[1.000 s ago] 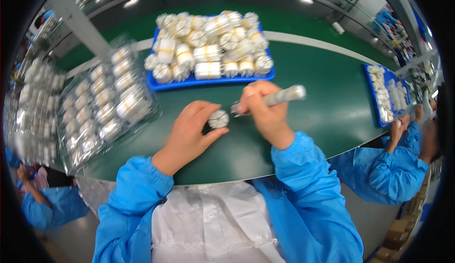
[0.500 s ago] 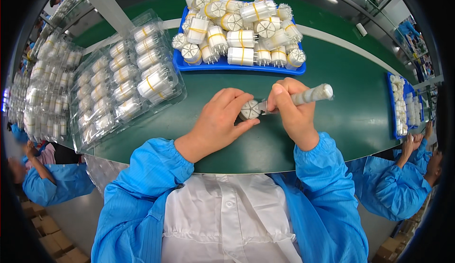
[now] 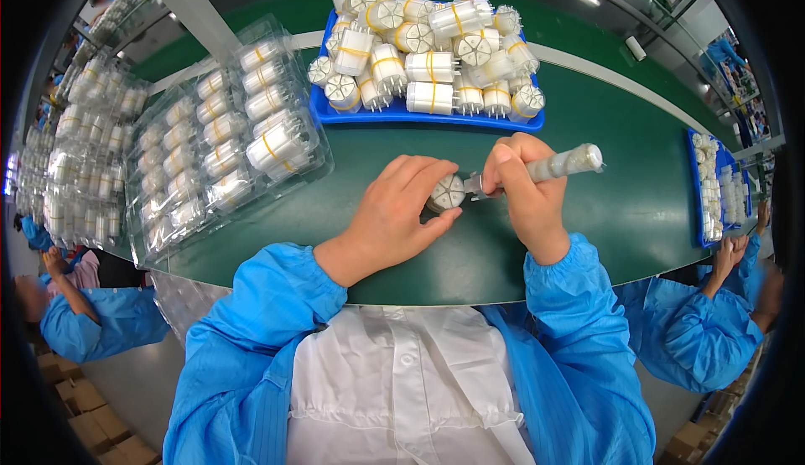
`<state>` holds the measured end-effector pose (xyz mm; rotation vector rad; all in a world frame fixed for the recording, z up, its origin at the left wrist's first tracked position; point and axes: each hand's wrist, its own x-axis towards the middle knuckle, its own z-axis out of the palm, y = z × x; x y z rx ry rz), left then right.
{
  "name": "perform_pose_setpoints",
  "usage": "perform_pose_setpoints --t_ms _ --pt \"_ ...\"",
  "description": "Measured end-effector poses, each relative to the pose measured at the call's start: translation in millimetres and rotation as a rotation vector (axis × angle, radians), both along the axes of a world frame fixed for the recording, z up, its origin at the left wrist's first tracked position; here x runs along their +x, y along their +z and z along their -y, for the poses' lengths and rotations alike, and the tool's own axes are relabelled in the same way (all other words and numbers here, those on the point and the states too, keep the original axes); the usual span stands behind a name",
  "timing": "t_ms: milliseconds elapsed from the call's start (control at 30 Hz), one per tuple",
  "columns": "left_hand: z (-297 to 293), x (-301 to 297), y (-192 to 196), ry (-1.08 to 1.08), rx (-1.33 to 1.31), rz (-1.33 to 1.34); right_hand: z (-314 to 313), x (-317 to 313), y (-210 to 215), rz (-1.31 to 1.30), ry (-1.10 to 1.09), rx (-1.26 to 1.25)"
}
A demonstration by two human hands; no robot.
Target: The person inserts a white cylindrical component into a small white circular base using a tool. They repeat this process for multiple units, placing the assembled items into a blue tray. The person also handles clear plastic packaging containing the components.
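My left hand (image 3: 394, 213) grips a small white cylindrical part (image 3: 446, 192) with a segmented end face, holding it on the green table (image 3: 587, 213). My right hand (image 3: 524, 188) holds a pen-like tool with a pale grey handle (image 3: 563, 163); its metal tip touches the part's end face. Both hands rest close together just in front of me. Behind them stands a blue tray (image 3: 402, 114) heaped with several similar white cylinders (image 3: 428, 58) banded in yellow.
Clear plastic blister trays (image 3: 226, 138) filled with the white parts lie at my left, with more stacks (image 3: 84, 155) beyond. Another blue tray (image 3: 713, 188) sits at the right, near a second person's hands (image 3: 734, 251). A person in blue sits at lower left (image 3: 75, 314).
The view has shifted so the trays and hands sit lower and more to the left in frame. My hands keep the same hold on the part and tool.
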<state>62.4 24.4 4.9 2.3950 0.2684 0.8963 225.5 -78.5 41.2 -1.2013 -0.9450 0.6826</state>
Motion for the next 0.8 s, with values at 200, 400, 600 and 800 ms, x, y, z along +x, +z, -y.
perform_pose_setpoints --t_ms 200,400,600,800 --pt "2.0 -0.4 1.7 -0.055 -0.135 -0.074 -2.5 1.1 -8.5 0.114 0.033 -0.024" --pt "3.2 0.8 1.0 0.016 -0.117 -0.167 -2.0 1.3 -12.0 0.199 0.044 -0.003" --pt "3.3 0.8 0.3 -0.014 -0.149 -0.057 -1.0 6.5 -4.9 0.105 0.022 0.060" --pt "5.6 0.2 1.5 -0.061 -0.238 -0.081 -1.8 4.8 -14.1 0.208 0.049 -0.022"
